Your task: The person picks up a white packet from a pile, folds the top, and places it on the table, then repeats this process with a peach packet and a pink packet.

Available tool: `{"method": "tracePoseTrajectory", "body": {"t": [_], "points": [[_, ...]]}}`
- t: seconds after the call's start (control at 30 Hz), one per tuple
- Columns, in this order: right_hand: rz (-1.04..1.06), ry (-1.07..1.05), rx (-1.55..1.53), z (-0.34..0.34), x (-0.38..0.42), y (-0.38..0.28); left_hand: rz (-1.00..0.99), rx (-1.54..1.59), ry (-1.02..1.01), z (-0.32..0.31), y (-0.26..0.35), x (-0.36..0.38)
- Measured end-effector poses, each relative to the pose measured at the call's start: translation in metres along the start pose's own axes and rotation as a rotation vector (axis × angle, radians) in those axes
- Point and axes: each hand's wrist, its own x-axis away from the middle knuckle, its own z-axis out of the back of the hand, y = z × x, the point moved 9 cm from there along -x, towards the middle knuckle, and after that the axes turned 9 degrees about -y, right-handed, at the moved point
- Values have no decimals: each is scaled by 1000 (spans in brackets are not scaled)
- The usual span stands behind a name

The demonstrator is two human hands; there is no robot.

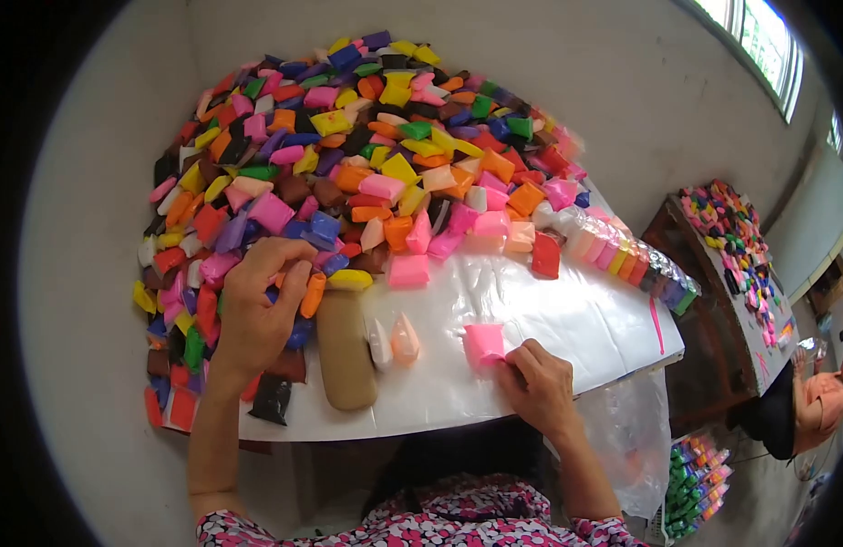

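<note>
My left hand (264, 296) is at the front of a big heap of small colored clay packets (385, 178), its fingers curled around an orange packet (312, 297); part of the grip is hidden by the hand. Over the white sheet, my right hand (542, 385) pinches the lower right corner of a pink packet (484, 343). Between the hands lie a tan, rounded oblong case (346, 351), a white packet (379, 345) and a peach packet (405, 341). A black packet (272, 399) rests near the table's front edge.
A clear bag of packets in rows (622, 253) lies on the table's right side, near a pink strip (656, 326). Clear plastic (626, 438) hangs off the edge. Right, another table (690, 301) bears more packets; a person (818, 401) sits beside it. Bagged packets (698, 483) stand below.
</note>
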Motion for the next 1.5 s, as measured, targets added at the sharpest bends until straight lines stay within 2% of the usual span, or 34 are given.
{"method": "tracePoseTrajectory", "body": {"t": [0.13, 0.17, 0.27, 0.37, 0.47, 0.87, 1.07, 1.27, 1.3, 1.5], "points": [[-20, 2, 7, -4, 2, 0, 56, -88, -106, -10, -17, 2], [-25, 5, 5, -3, 2, 1, 131, -71, -159, -16, -29, 5], [-45, -18, -3, -4, 1, 2, 180, -43, -242, -27, -47, 13], [-50, -20, 2, -4, 1, 1, 146, -108, -222, -29, -61, 18], [-59, -22, -9, -4, 1, 1, 219, -24, -271, -30, -66, 18], [-62, -1, -9, -4, 0, 1, 87, 39, -204, -28, -64, 32], [-59, 5, -15, -4, 1, 0, 269, 79, -277, -18, -67, 46], [-35, 10, 3, -4, 0, -3, 325, 79, -12, 24, -85, 57], [-33, 11, 0, -4, 0, -3, 390, 91, 11, 30, -97, 60], [-31, 12, 3, -4, 0, -3, 314, -71, 208, 74, -123, 44]]}}
